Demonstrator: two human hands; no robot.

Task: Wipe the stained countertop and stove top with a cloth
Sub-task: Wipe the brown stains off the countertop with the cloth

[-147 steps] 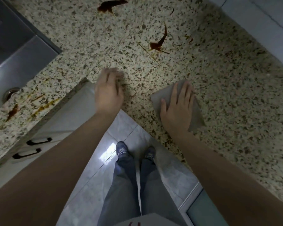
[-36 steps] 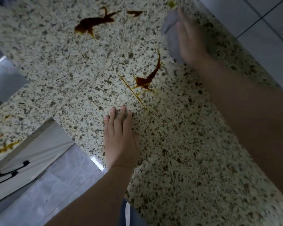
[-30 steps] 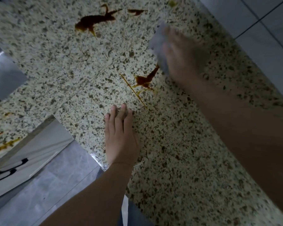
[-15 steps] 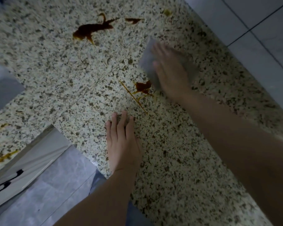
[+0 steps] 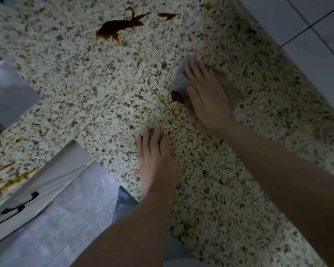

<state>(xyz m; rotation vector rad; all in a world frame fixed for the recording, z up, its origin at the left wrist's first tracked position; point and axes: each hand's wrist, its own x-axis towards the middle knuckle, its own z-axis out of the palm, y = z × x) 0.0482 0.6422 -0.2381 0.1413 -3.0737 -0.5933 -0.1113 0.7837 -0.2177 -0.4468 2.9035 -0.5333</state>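
The right hand (image 5: 207, 97) lay flat on a grey cloth (image 5: 229, 87), fingers straight and spread a little, pressing it down onto the speckled countertop (image 5: 229, 189). The cloth sat under the palm and fingers, its edges showing past the fingertips on the far side and past the back of the hand toward the wall. Nothing was pinched or curled around; the hand simply pushed on the cloth from above. The cloth's near-left edge touched a small dark brown stain (image 5: 176, 96), part of which seemed covered by the fabric. A thin yellowish streak (image 5: 168, 107) ran diagonally from just beside that stain toward the left hand (image 5: 155, 160).

The left hand rested palm down on the bare countertop near its front edge, fingers straight and close together, holding nothing. It lay near the cloth but apart from it.

Farther back on the countertop sat a larger dark brown splash (image 5: 120, 27), with a smaller one (image 5: 168, 16) just beside it, both well apart from the cloth. At the left edge, a metal sink (image 5: 6, 93) was set into the stone, and more yellowish smears (image 5: 10, 180) marked the counter in front of it. Below were white drawers with black handles (image 5: 19, 205) and a grey tiled floor (image 5: 56, 228).
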